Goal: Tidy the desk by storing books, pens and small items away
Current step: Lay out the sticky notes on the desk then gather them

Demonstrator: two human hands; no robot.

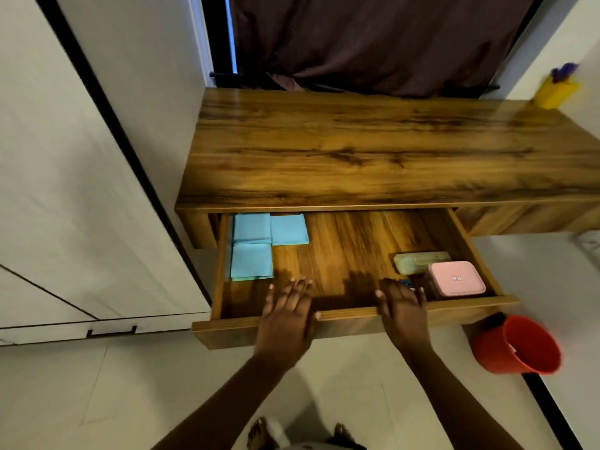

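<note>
The wooden desk (373, 147) has its drawer (237, 332) pulled out toward me. Three light blue booklets (253, 245) lie flat in the drawer's left part. At its right end sit a pink box (456, 279) and a pale greenish case (418, 261), with a small blue item (406, 283) partly hidden beside my right hand. My left hand (285, 316) rests flat over the drawer's front edge, fingers spread. My right hand (402, 310) lies on the same edge further right, fingers apart. Neither hand holds anything.
A yellow pen holder (553, 90) with purple items stands at the desk's far right corner. A red bucket (516, 345) sits on the floor at the right below the drawer. A white cabinet (81, 222) fills the left. A dark curtain (373, 37) hangs behind the desk.
</note>
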